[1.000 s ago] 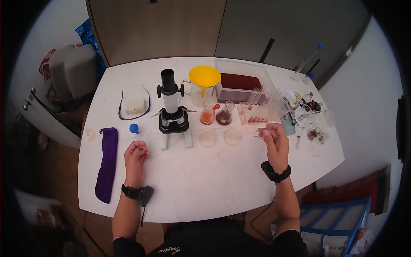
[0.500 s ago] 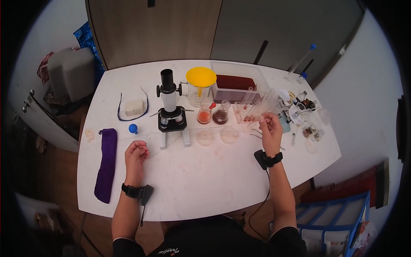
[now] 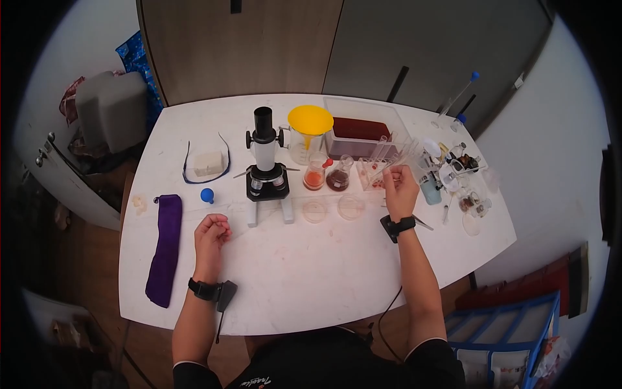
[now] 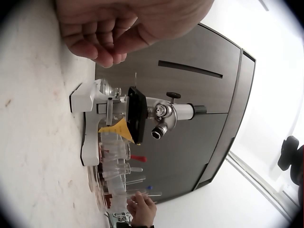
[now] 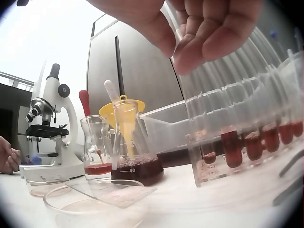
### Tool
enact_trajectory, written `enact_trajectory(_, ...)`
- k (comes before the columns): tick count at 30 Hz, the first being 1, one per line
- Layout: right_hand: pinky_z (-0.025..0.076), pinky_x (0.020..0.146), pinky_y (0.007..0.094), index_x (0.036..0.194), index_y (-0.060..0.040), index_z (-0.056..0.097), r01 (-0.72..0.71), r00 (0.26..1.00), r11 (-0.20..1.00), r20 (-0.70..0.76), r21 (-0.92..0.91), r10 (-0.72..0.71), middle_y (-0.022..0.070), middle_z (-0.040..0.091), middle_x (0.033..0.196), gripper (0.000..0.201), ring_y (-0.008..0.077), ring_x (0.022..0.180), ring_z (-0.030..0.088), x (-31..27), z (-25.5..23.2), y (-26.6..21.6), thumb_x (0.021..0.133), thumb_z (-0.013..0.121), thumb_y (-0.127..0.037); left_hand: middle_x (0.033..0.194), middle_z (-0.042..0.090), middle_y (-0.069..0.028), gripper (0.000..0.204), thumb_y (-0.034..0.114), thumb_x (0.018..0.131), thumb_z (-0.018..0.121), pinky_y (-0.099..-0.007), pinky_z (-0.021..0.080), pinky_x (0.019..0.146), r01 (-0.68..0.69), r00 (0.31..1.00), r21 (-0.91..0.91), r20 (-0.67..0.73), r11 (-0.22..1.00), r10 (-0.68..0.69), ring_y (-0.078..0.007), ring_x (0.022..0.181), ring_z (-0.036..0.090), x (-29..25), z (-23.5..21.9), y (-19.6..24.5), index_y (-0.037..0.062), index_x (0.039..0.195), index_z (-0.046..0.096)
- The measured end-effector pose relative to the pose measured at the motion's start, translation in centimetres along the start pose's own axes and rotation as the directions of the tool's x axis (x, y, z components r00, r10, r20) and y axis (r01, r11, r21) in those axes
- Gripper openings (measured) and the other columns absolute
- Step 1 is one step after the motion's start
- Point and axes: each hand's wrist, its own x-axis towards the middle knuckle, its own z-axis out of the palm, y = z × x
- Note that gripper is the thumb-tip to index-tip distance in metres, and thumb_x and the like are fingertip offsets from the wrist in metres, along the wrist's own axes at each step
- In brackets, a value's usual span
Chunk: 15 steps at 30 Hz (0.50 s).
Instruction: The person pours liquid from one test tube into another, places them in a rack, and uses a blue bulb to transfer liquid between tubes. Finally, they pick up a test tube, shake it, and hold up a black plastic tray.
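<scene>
My right hand (image 3: 402, 194) is over the clear test tube rack (image 5: 216, 178) at the right of the table. Its thumb and fingertips pinch the upper part of a test tube (image 5: 177, 29), mostly hidden behind the fingers in the right wrist view. Several other test tubes (image 5: 232, 149) in the rack hold red liquid. My left hand (image 3: 212, 243) rests near the table's left side, fingers loosely curled around nothing. Ahead of it are a blue rubber bulb (image 3: 207, 194) and the microscope (image 3: 265, 159). Metal tweezers (image 3: 423, 223) show partly beside the right wrist.
Two flasks with red and dark liquid (image 3: 314, 179) stand beside the rack, before a beaker with a yellow funnel (image 3: 310, 120). Petri dishes (image 3: 315, 211) lie in front. Safety glasses (image 3: 186, 165) and a purple pouch (image 3: 164, 253) are at left; small glassware (image 3: 468, 204) crowds the right.
My right hand has moved forward and left, from beside the tweezers to over the test tube rack. The left hand stays nearly still; the head view has shifted slightly.
</scene>
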Motion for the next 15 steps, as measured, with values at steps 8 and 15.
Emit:
enact_trajectory(8,0.052,0.058,0.0316,0.092,-0.0042,0.065,-0.016,1.0,0.995,-0.003,-0.1,0.015,0.0092,0.073,0.071,0.018,0.0199,0.064,0.073,0.2,0.4,-1.1,0.092,0.074,-0.02,0.086,0.062,0.0002,0.018,0.002,0.089,0.052,-0.0226,0.046,0.07,-0.004,1.0,0.001,0.004,1.0,0.004,-0.0092,0.075,0.059,0.0,0.0,0.0,0.005,0.101,0.065)
enact_trajectory(15,0.053,0.06,0.0395,0.087,-0.0089,0.067,-0.014,0.998,0.956,-0.07,-0.294,-0.007,0.0082,0.073,0.07,0.023,0.0277,0.064,0.071,0.8,1.6,-0.4,0.085,0.079,-0.029,0.086,0.062,-0.0002,0.018,0.001,0.089,0.052,-0.0225,0.046,0.07,-0.001,1.0,0.0,0.004,1.0,0.001,-0.0091,0.075,0.058,0.0,0.1,0.0,0.0048,0.101,0.065)
